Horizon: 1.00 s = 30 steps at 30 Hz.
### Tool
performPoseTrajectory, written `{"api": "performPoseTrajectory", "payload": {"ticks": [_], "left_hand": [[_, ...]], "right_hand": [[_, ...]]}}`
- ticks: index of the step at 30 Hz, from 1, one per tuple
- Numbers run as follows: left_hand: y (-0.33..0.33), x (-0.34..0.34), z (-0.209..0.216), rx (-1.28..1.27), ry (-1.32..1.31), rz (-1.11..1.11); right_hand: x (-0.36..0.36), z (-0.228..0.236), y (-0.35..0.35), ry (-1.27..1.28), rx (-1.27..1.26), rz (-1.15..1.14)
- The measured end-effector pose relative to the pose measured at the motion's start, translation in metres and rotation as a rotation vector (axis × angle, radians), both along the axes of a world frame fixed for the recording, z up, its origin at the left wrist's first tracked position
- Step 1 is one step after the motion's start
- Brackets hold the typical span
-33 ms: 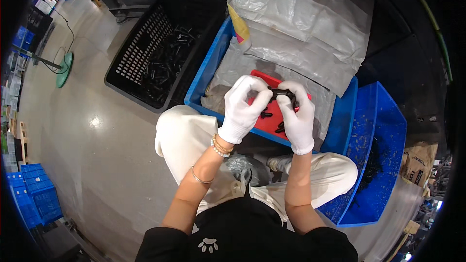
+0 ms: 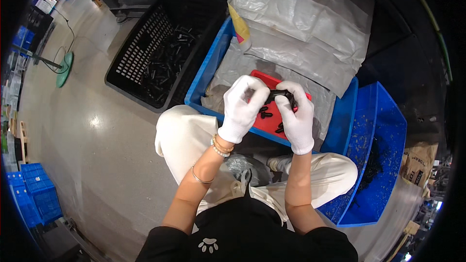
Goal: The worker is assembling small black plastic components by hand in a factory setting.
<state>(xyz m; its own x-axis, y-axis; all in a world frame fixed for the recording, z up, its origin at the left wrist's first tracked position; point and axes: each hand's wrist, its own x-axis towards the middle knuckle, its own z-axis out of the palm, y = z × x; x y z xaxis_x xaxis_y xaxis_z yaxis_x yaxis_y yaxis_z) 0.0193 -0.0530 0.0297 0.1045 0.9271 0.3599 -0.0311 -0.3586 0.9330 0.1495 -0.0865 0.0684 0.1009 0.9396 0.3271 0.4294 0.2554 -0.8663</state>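
Both gloved hands, left hand (image 2: 242, 104) and right hand (image 2: 297, 116), pinch one small black part (image 2: 279, 94) above the red tray (image 2: 268, 121) in the blue crate (image 2: 206, 75); best kept low over the tray's middle.

Crate (image 2: 206, 75) ahead of the knees, lined with a plastic sheet (image 2: 296, 43); tray (image 2: 269, 121) inside it, small parts (image 2: 264, 113) on the tray. Slotted basket (image 2: 150, 43) of parts to its left on the floor (image 2: 87, 131). Second crate (image 2: 383, 131) to its right.
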Motion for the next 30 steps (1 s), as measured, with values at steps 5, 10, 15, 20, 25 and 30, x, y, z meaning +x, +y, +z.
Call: {"api": "performPoseTrajectory", "payload": {"ticks": [5, 10, 15, 20, 25, 30], "left_hand": [[0.01, 0.009, -0.037, -0.704, -0.984, -0.032], [0.008, 0.026, -0.044, -0.923, -1.046, -0.102], [0.008, 0.001, -0.043, -0.727, -0.822, -0.209], [0.01, 0.001, -0.044, -0.732, -0.759, -0.22], [0.009, -0.021, -0.072, -0.803, -0.693, -0.246], [0.007, -0.016, -0.083, -0.865, -0.515, -0.213]], "right_hand": [[-0.03, 0.016, 0.016, 0.495, 0.004, -0.096], [-0.055, 0.024, 0.078, -0.088, 0.088, 0.326], [0.003, -0.022, 0.11, 0.07, -0.447, 0.093], [0.095, -0.251, 0.097, -0.533, -0.431, 0.109], [0.089, -0.335, 0.046, -0.852, -0.888, 0.35], [0.095, -0.37, 0.051, -0.97, -1.188, 0.645]]}}
